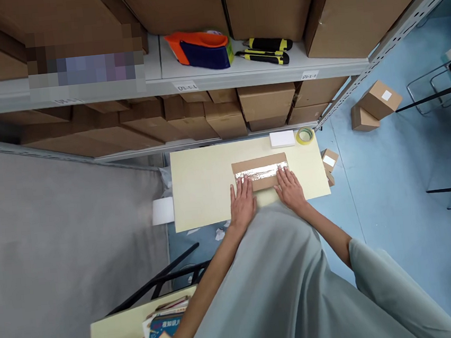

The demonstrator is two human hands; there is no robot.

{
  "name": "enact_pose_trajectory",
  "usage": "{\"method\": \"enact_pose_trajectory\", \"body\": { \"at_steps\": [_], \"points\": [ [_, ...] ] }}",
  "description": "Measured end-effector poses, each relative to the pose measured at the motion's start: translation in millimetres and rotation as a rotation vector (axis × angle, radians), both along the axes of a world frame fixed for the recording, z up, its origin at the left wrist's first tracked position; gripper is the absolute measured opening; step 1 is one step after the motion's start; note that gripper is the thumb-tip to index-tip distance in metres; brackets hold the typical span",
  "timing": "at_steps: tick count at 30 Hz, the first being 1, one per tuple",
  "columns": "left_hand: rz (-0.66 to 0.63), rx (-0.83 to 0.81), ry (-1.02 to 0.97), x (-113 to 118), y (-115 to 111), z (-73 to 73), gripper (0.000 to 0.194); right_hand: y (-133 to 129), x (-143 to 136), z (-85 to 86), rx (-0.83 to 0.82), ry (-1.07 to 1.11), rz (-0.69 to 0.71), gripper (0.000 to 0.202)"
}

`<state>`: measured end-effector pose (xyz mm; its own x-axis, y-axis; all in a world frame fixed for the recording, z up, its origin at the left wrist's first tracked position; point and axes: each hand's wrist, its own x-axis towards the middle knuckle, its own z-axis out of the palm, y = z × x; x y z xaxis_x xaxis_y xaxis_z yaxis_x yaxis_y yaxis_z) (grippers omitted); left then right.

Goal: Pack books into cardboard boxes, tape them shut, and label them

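Note:
A flat brown cardboard box lies on the pale yellow table, with a strip of shiny clear tape along its top. My left hand rests palm down at the box's left end, fingers stretched out onto the tape. At the right end my right hand lies flat in the same way, its fingertips on the tape's end. Neither hand grips anything. Behind the box, near the table's far right corner, are a roll of yellow tape and a small white box.
Shelves of cardboard boxes rise beyond the table. On the shelf lie an orange and blue tape dispenser and several utility knives. Cartons sit on the blue floor at right. Books are stacked on another table at lower left.

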<state>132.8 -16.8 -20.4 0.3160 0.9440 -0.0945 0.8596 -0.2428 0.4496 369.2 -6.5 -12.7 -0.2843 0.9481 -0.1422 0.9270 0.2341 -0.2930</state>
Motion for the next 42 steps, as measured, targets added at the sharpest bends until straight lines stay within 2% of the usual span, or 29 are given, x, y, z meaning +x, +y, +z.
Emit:
{"method": "enact_pose_trajectory", "body": {
  "at_steps": [5, 11, 18, 22, 24, 29, 32, 35, 38, 40, 42],
  "points": [
    [-0.026, -0.058, -0.056, 22, 13, 5.7, 0.079, 7, -24, 8.8, -0.077, 0.055, 0.206, 0.065],
    [0.005, -0.056, -0.072, 14, 11, 3.4, 0.077, 7, -9, 9.3, -0.078, 0.019, 0.097, 0.063],
    [0.028, -0.077, -0.083, 10, 6, 8.2, 0.075, 6, 6, 5.1, -0.073, 0.017, 0.092, 0.065],
    [0.105, -0.075, -0.072, -5, -6, 7.4, 0.077, 4, 18, 5.8, -0.05, -0.007, -0.024, 0.071],
    [0.132, -0.067, -0.081, -4, -5, 6.6, 0.079, 9, 15, 7.7, -0.043, 0.002, -0.027, 0.074],
    [0.019, -0.082, -0.133, 22, 26, 7.6, 0.082, 34, -15, 11.1, -0.06, 0.048, 0.194, 0.067],
    [0.012, -0.113, -0.143, 19, 36, 8.8, 0.084, 45, -17, 9.7, -0.081, 0.046, 0.232, 0.064],
    [0.069, -0.121, -0.163, -6, 32, 5.7, 0.089, 45, 6, 6.4, -0.07, 0.036, 0.092, 0.065],
    [0.155, -0.13, -0.207, -26, 25, -4.3, 0.095, 39, 39, 1.7, -0.096, 0.065, -0.157, 0.073],
    [0.261, -0.144, -0.264, -28, 23, -13.5, 0.113, 36, 56, -2.2, -0.178, 0.149, -0.313, 0.078],
    [0.433, -0.16, -0.342, -23, 22, -21.9, 0.129, 32, 64, -6.1, -0.268, 0.288, -0.387, 0.078]
  ]
}}
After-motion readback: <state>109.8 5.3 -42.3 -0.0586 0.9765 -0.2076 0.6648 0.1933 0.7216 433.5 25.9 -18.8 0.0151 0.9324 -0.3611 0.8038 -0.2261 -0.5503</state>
